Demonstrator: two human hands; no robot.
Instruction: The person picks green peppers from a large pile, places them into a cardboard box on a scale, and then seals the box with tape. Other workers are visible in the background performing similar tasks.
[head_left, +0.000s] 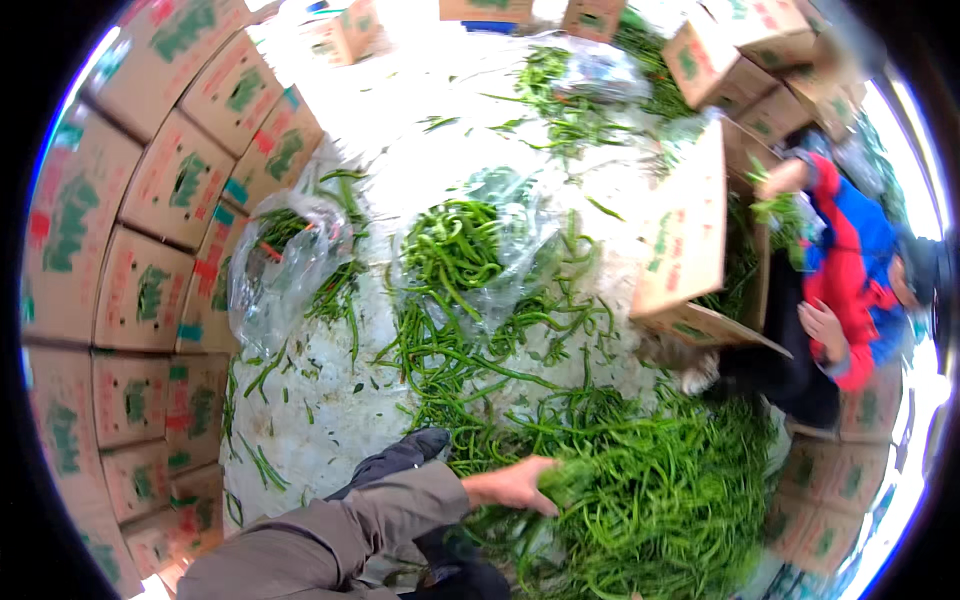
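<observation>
My left hand (512, 485), at the end of a grey-brown sleeve, reaches in from the lower left. Its fingers and thumb close around a blurred handful of long green chili peppers (566, 482) at the edge of a big heap. The heap of long green peppers (680, 490) spreads over the floor at the lower right, with more loose peppers (470, 370) trailing away toward the middle. My right hand does not show. One of my dark shoes (428, 442) stands beside the heap.
Clear plastic bags of peppers (455, 245) (290, 255) lie ahead. Stacked cartons (150, 280) line the left. At right, a person in a red and blue jacket (850, 260) holds green peppers over an open carton (690, 220). More peppers and a bag (600, 72) lie farther off.
</observation>
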